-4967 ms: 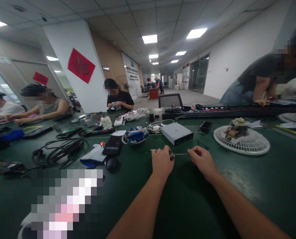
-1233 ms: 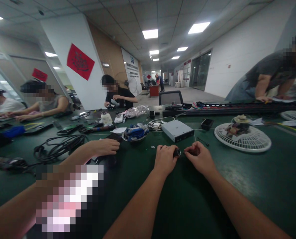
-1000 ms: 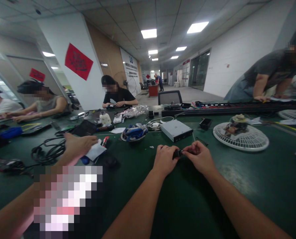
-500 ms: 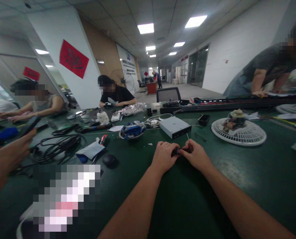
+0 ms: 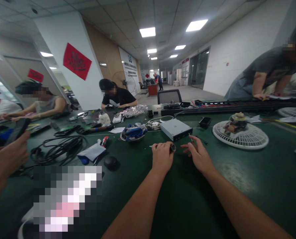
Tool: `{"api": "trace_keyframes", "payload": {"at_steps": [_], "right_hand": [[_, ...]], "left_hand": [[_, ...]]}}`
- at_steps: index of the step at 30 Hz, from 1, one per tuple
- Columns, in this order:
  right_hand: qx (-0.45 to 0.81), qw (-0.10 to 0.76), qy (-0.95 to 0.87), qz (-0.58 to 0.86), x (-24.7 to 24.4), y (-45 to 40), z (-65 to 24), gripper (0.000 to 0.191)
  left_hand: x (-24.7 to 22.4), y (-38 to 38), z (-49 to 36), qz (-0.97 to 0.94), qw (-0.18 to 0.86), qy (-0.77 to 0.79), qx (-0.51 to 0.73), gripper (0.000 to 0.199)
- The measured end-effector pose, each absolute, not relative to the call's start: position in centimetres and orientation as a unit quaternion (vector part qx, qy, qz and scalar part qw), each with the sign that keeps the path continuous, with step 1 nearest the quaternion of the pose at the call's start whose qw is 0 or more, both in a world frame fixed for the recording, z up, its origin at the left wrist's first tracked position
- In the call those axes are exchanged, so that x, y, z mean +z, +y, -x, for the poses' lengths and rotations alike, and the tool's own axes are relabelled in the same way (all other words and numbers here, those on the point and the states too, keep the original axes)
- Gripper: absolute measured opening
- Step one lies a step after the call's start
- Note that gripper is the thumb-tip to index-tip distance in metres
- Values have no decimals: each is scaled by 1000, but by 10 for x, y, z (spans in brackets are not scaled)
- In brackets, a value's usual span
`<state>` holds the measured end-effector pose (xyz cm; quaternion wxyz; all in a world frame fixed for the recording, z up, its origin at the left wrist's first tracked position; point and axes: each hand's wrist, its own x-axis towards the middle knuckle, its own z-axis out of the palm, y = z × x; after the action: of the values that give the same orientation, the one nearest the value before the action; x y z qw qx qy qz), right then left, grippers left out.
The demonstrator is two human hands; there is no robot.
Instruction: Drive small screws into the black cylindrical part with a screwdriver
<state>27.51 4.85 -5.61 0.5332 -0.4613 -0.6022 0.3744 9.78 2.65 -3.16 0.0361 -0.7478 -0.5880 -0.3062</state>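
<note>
My left hand (image 5: 162,156) is wrapped round a short black cylinder (image 5: 173,147); its round, rimmed end faces right, and its exact kind is unclear. My right hand (image 5: 198,153) is apart from it, a little to the right, with thumb and some fingers spread. A thin pale rod (image 5: 190,137) sticks up from between the right fingers; its lower part is hidden. Just beyond both hands lies a silver optical drive (image 5: 175,127), its dark front edge toward me. Small dark metal pieces (image 5: 204,140) lie behind the right hand.
A white fan grille with a motor (image 5: 241,132) sits at right, near a small black box (image 5: 205,121). Leftward are a bowl of blue cloth (image 5: 133,132), a mouse (image 5: 111,163) and coiled black cables (image 5: 54,151). Another person's hand (image 5: 10,156) holds a phone; several people work around.
My right hand has come off the black cylinder and moved right, its fingers spreading. The left hand has turned the cylinder so its round end shows. The phone-holding hand has shifted left.
</note>
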Motion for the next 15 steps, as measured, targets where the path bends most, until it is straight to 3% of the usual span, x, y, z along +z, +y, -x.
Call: {"api": "trace_keyframes", "payload": {"at_steps": [3, 7, 15], "right_hand": [[390, 567, -579, 438, -55, 47, -275, 61], [418, 547, -587, 426, -48, 43, -277, 49], [446, 527, -590, 420, -43, 39, -281, 51]], "left_hand": [[-33, 28, -97, 727, 43, -613, -305, 19], [-36, 30, -96, 713, 50, -629, -305, 22], [-36, 30, -96, 719, 41, -625, -302, 19]]}}
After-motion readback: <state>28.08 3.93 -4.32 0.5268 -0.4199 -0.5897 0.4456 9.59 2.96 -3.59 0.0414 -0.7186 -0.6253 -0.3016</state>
